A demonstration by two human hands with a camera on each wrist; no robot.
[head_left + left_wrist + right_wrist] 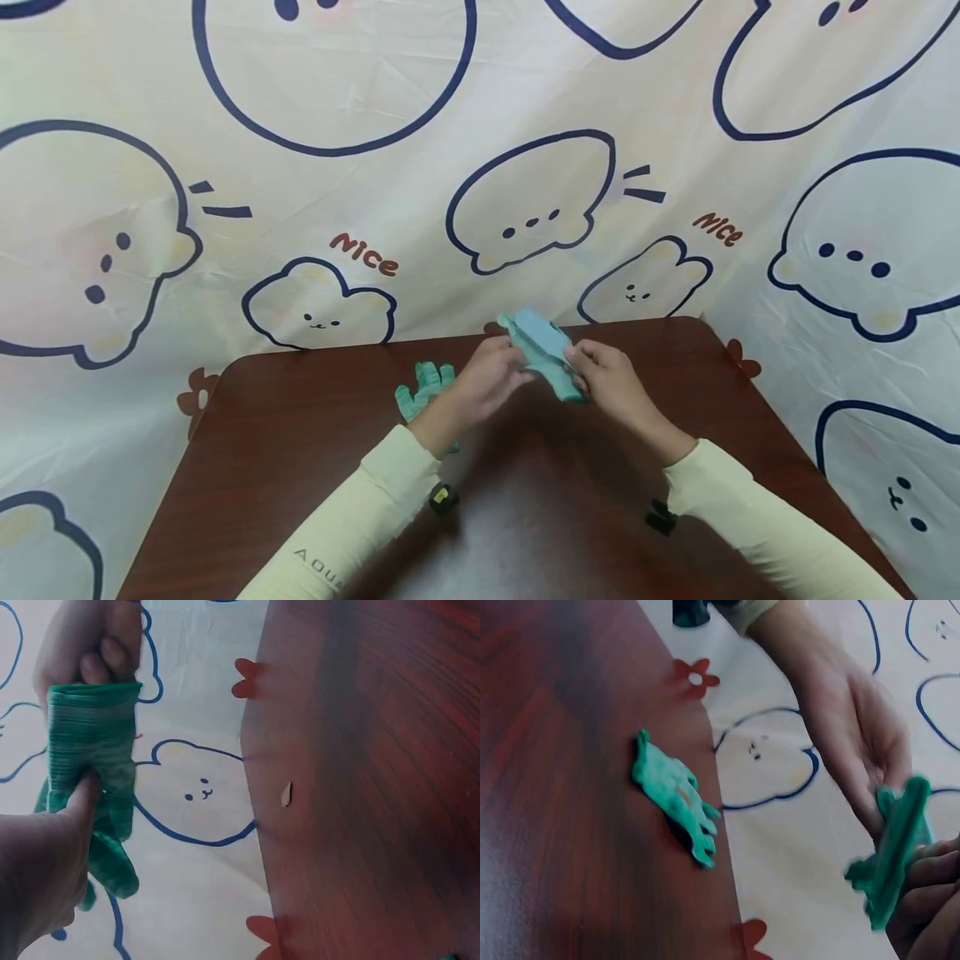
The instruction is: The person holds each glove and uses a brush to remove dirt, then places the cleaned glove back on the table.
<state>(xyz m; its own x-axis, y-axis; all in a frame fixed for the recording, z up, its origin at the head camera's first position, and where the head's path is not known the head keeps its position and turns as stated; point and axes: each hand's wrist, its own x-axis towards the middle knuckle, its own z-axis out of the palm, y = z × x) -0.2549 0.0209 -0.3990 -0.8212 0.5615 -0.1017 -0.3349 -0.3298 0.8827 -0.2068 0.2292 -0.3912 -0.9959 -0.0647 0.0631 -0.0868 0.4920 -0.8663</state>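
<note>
A green glove (pixel 551 367) with a ribbed cuff is held up above the far part of the table, between both hands. My left hand (pixel 491 375) pinches its body; in the left wrist view the thumb (pixel 84 799) presses on the glove just below the cuff (pixel 94 712). My right hand (pixel 603 375) grips the cuff end, its curled fingers (pixel 930 900) showing in the right wrist view. A second green glove (pixel 671 784) lies on the table, partly hidden behind my left wrist in the head view.
The dark red-brown table (pixel 562 517) reaches to a pale cloth (pixel 420 200) with cartoon drawings behind and at both sides. A small light-brown scrap (pixel 286 794) shows on the table in the left wrist view. Each wrist carries a small dark device.
</note>
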